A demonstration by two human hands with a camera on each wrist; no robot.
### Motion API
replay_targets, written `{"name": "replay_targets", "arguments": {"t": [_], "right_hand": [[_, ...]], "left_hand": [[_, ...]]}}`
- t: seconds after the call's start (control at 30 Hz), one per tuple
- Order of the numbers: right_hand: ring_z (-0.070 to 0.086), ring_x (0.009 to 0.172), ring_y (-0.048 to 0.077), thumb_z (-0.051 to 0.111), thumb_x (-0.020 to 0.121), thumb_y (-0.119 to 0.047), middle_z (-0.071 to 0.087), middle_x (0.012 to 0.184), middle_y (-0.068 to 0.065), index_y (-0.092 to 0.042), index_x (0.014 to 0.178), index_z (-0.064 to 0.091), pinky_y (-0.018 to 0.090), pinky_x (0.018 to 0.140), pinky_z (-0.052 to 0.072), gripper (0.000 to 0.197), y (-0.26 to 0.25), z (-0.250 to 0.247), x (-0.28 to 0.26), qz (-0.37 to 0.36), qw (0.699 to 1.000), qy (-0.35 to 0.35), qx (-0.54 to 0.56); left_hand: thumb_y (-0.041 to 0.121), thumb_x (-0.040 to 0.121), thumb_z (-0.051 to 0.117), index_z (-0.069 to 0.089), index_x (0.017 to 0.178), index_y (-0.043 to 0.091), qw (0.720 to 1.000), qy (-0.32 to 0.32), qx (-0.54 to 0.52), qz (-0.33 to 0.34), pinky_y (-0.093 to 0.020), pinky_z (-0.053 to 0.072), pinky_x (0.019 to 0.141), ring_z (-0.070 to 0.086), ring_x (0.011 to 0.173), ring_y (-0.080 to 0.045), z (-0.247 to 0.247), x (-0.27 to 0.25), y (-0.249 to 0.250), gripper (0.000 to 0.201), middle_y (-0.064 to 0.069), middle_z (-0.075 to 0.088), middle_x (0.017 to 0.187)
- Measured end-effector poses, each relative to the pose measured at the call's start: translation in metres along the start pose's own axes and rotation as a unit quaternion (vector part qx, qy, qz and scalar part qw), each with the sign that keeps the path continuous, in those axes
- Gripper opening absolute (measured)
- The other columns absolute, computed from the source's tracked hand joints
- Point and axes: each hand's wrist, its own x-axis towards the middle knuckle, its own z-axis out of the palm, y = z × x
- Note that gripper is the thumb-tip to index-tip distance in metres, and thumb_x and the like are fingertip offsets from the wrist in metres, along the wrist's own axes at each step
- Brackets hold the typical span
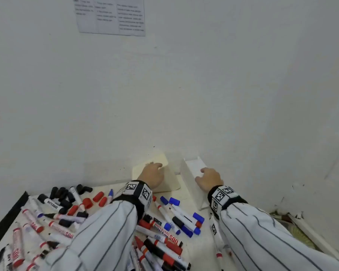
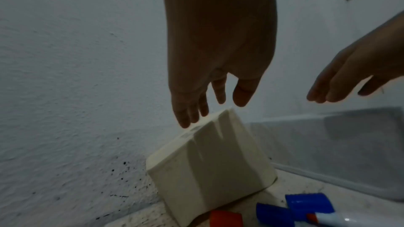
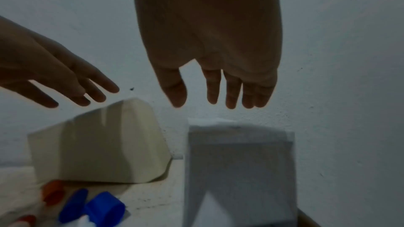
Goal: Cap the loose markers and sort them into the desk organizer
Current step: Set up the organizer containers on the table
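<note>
Paper sheet [image 1: 110, 15] on wall: print blurred, unreadable; top cut by frame edge.

Head view: sleeves cover the middle of the marker pile [image 1: 160, 239]; how many markers lie beneath cannot be told. Pile runs off the bottom and left edges. Many labels smeared.

Left hand [image 1: 152, 176] hides part of the cream box [image 1: 170, 182] top; whether its fingertips touch the box cannot be told. Right hand [image 1: 208, 179] covers part of the white box [image 1: 190, 173]; its inside not visible, contact unclear.

Both wrist views dim, hands in shadow. Blue caps [image 2: 306, 204] and a red cap [image 2: 225, 218] cut off at bottom edge. White box [image 3: 240, 170] bottom cropped.
</note>
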Motion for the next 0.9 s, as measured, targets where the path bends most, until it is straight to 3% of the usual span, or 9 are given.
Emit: {"name": "replay_targets", "arguments": {"t": [0.13,0.23,0.33,0.4,0.53,0.7,0.83,0.9], "right_hand": [[0.034,0.124,0.030,0.057,0.081,-0.038,0.037,0.133,0.009,-0.019,0.135,0.035,0.038,0.101,0.031,0.062,0.009,0.005,0.007,0.082,0.987,-0.066,-0.123],[0.036,0.122,0.032,0.060,0.076,-0.039,0.037,0.129,0.008,-0.022,0.134,0.030,0.044,0.103,0.031,0.067,0.012,0.011,0.016,0.108,0.981,-0.089,-0.134],[0.036,0.121,0.032,0.069,0.070,-0.039,0.034,0.129,0.009,-0.023,0.135,0.025,0.048,0.101,0.037,0.080,0.010,0.015,0.021,0.112,0.980,-0.104,-0.128],[0.035,0.121,0.032,0.075,0.065,-0.037,0.032,0.129,0.009,-0.024,0.135,0.023,0.048,0.099,0.039,0.088,0.008,0.017,0.020,0.110,0.976,-0.112,-0.148],[0.034,0.121,0.032,0.076,0.065,-0.031,0.031,0.129,0.010,-0.024,0.134,0.023,0.046,0.099,0.040,0.087,0.004,0.019,0.019,0.104,0.975,-0.118,-0.159],[0.035,0.117,0.031,0.071,0.064,-0.039,0.031,0.126,0.011,-0.030,0.135,0.029,0.040,0.096,0.035,0.083,-0.004,0.007,0.010,0.084,0.986,-0.087,-0.118],[0.037,0.115,0.031,0.067,0.063,-0.045,0.037,0.123,0.009,-0.032,0.129,0.038,0.043,0.092,0.033,0.073,-0.015,-0.006,0.000,0.068,0.994,-0.026,-0.081],[0.038,0.112,0.031,0.066,0.064,-0.046,0.037,0.122,0.009,-0.027,0.124,0.041,0.043,0.090,0.035,0.068,-0.024,-0.012,-0.003,0.048,0.997,0.022,-0.048]], "left_hand": [[0.021,0.095,0.032,0.022,0.145,0.035,0.993,-0.013,0.111,-0.036,-0.046,0.034,0.106,0.036,0.128,-0.033,0.010,0.018,-0.002,0.053,-0.011,0.031,0.144],[0.010,0.093,0.033,0.004,0.142,0.051,0.980,-0.025,0.195,-0.041,-0.050,0.032,0.105,0.030,0.130,-0.036,0.015,0.028,0.000,0.071,-0.009,0.022,0.146],[0.005,0.092,0.032,0.001,0.140,0.057,0.973,-0.046,0.222,-0.035,-0.054,0.032,0.104,0.028,0.132,-0.039,0.016,0.039,0.000,0.077,-0.010,0.013,0.150],[0.005,0.092,0.033,0.008,0.140,0.056,0.972,-0.055,0.230,-0.021,-0.053,0.036,0.101,0.032,0.128,-0.040,0.015,0.043,0.001,0.074,-0.009,0.012,0.150],[-0.002,0.087,0.037,0.031,0.132,0.040,0.979,-0.057,0.195,0.019,-0.041,0.049,0.086,0.051,0.102,-0.033,0.013,0.048,-0.002,0.062,-0.008,0.033,0.131],[-0.005,0.086,0.037,0.037,0.134,0.029,0.986,-0.058,0.151,0.050,-0.040,0.045,0.090,0.053,0.104,-0.030,0.001,0.041,-0.009,0.058,-0.010,0.039,0.128],[-0.001,0.090,0.038,0.037,0.135,0.024,0.994,-0.010,0.096,0.058,-0.035,0.039,0.090,0.050,0.110,-0.030,-0.015,0.027,-0.013,0.052,-0.011,0.046,0.125],[0.003,0.091,0.042,0.038,0.133,0.026,0.998,0.013,0.049,0.048,-0.034,0.040,0.087,0.053,0.104,-0.031,-0.022,0.024,-0.015,0.048,-0.014,0.051,0.118]]}}
